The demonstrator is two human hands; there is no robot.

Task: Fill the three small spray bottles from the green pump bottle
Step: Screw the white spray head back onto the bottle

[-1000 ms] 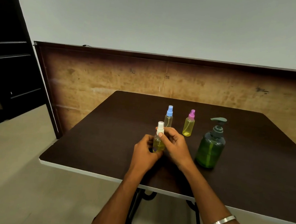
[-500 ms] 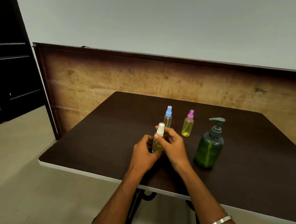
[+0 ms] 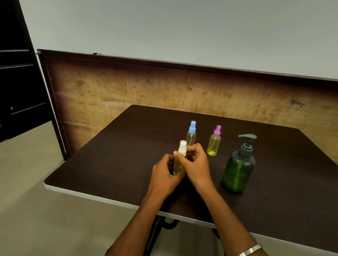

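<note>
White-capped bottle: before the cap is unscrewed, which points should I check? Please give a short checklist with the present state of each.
1. Left hand grips the white-capped bottle body: ok.
2. Right hand fingers at its white cap: ok.
3. Bottle upright: ok.
4. Green pump bottle within reach, upright: ok.
5. Blue-capped bottle and pink-capped bottle stand apart from the hands: ok.
6. Cap already loosened: cannot tell.

Count on table (image 3: 119,164): 3 small spray bottles, i.e. 1 white-capped spray bottle (image 3: 180,160), 1 blue-capped spray bottle (image 3: 191,133), 1 pink-capped spray bottle (image 3: 214,141). 1 green pump bottle (image 3: 238,169). 2 hands in view: left hand (image 3: 164,176), right hand (image 3: 198,165). 1 metal bracelet (image 3: 245,254).
</note>
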